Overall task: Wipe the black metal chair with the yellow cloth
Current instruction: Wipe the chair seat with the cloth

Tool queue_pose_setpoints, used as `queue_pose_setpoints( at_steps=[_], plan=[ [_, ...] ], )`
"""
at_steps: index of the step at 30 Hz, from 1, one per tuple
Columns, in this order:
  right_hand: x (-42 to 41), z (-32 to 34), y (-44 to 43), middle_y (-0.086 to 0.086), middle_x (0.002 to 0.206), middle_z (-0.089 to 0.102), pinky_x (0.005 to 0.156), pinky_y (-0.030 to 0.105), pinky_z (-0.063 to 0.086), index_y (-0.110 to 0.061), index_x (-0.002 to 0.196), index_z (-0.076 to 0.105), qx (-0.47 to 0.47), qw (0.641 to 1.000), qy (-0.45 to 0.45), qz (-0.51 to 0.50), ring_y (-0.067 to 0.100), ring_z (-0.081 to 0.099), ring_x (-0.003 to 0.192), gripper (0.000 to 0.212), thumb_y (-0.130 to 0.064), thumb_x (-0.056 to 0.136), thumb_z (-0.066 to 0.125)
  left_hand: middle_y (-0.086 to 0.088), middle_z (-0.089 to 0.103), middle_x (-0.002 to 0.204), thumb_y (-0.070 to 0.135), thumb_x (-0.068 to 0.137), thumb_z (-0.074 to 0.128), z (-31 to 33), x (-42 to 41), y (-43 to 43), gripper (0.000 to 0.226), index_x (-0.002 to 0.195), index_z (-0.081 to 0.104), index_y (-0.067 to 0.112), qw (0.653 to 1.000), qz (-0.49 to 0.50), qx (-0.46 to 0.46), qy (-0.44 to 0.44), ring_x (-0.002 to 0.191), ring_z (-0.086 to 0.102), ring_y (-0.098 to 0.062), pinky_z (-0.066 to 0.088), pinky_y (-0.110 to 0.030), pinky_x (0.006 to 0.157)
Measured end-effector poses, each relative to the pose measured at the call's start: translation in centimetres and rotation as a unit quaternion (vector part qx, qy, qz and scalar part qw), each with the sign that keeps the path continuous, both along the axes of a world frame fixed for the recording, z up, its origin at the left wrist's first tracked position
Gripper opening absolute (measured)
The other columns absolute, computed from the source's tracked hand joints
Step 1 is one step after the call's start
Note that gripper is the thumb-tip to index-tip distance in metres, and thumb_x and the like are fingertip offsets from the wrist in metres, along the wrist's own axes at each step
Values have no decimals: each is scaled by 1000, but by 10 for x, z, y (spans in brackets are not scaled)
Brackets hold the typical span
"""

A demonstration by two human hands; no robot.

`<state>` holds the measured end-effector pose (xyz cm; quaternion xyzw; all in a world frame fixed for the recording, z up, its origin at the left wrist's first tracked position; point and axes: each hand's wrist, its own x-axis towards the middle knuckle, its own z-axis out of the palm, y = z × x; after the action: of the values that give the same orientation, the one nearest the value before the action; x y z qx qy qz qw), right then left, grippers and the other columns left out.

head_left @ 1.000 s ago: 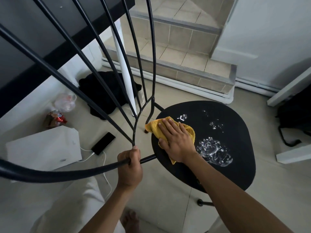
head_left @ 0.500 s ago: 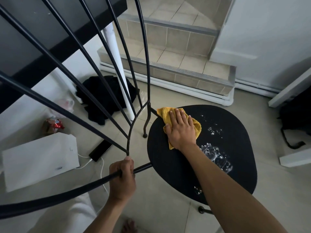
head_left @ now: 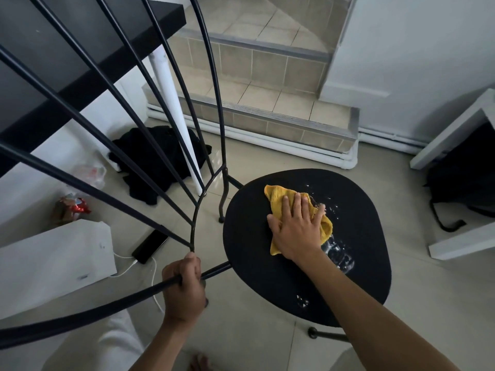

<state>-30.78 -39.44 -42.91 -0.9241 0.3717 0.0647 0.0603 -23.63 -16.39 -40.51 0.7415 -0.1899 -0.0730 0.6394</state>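
The black metal chair [head_left: 251, 250] stands below me, its round seat to the right and its curved back rods fanning out to the upper left. My left hand [head_left: 183, 287] grips the lower rod of the backrest frame. My right hand [head_left: 297, 226] presses flat, fingers straight, on the yellow cloth [head_left: 277, 195] in the middle of the seat. Wet foamy patches [head_left: 338, 254] lie on the seat just right of the cloth, with a smaller spot near the front edge.
Tiled steps [head_left: 267, 103] rise behind the chair. On the floor at left lie a black garment [head_left: 150, 159], a phone [head_left: 150, 247] on a white cable, a white box [head_left: 53, 263] and snack wrappers [head_left: 71, 207]. A black bag [head_left: 466, 180] sits at right.
My right hand has slid the cloth from the seat's left rear edge toward its middle, over the wet patches. My left hand keeps its grip on the rod.
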Motion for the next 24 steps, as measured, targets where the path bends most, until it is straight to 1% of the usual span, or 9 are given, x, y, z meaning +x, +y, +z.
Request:
queue_pose_setpoints(
  at_steps=[2, 4, 7, 9, 11, 13, 18, 21, 24],
  plan=[
    [-5, 10, -9, 7, 166, 5, 113, 60, -21, -20, 158, 8, -35, 998, -15, 56, 26, -4, 153, 79, -67, 95, 1, 7, 24, 40, 34, 86, 36, 0, 0, -1, 41, 46, 32, 27, 1000, 1, -5, 6, 37, 22, -10, 19, -28, 42],
    [-8, 12, -22, 2, 166, 2, 117, 58, -17, -25, 158, 6, -54, 990, -10, 129, 23, -9, 153, 77, -69, 95, 3, 8, 24, 39, 37, 86, 37, 2, -1, -1, 43, 44, 32, 26, 1000, 5, 5, 13, 37, 21, -11, 18, -34, 43],
    [-8, 1, -33, -3, 166, -6, 122, 51, -8, -29, 157, -6, -18, 982, 4, 189, 19, -14, 152, 73, -68, 96, 5, 11, 24, 39, 39, 84, 39, 4, -3, -1, 46, 40, 34, 28, 999, 10, 4, 32, 38, 20, -10, 16, -40, 44],
    [-2, -6, -34, -3, 166, -6, 123, 48, -6, -29, 157, -6, -9, 980, -13, 199, 18, -12, 152, 71, -66, 97, 6, 11, 24, 38, 40, 83, 41, 5, -3, -1, 45, 39, 35, 29, 999, 14, -10, 48, 38, 20, -10, 16, -41, 45],
    [8, -9, -39, -3, 166, -6, 124, 46, -6, -28, 157, -4, -9, 982, -27, 186, 18, -11, 152, 70, -64, 98, 7, 11, 24, 39, 40, 82, 41, 4, -3, -1, 45, 39, 34, 29, 999, 13, -3, 50, 39, 20, -11, 17, -44, 45],
    [20, -8, -48, -3, 166, -6, 124, 46, -5, -27, 158, -2, -4, 988, -39, 150, 18, -9, 152, 70, -62, 99, 9, 9, 23, 39, 40, 80, 41, 3, -4, -1, 43, 38, 34, 28, 998, 14, 5, 58, 39, 20, -11, 18, -44, 46],
    [37, -10, -77, -2, 166, -4, 123, 47, -5, -26, 158, 0, 10, 996, -42, 73, 18, -9, 153, 69, -60, 98, 9, 12, 23, 39, 28, 76, 43, 6, -4, -2, 41, 37, 33, 29, 996, 6, -33, 84, 39, 19, -6, 12, -35, 48],
    [31, -8, -92, 1, 166, -4, 123, 47, -5, -23, 158, 0, 6, 999, -40, 17, 20, -8, 153, 69, -57, 99, 9, 13, 21, 42, 34, 76, 44, 6, -3, -3, 40, 41, 27, 28, 995, 10, -35, 89, 42, 18, -7, 11, -40, 49],
    [18, -7, -97, 3, 166, -5, 123, 48, -5, -21, 158, -1, 6, 999, -40, -30, 22, -8, 153, 68, -55, 100, 9, 13, 22, 41, 34, 75, 44, 6, -3, -3, 39, 38, 32, 29, 995, 8, -41, 86, 41, 18, -7, 12, -41, 51]
  ],
)
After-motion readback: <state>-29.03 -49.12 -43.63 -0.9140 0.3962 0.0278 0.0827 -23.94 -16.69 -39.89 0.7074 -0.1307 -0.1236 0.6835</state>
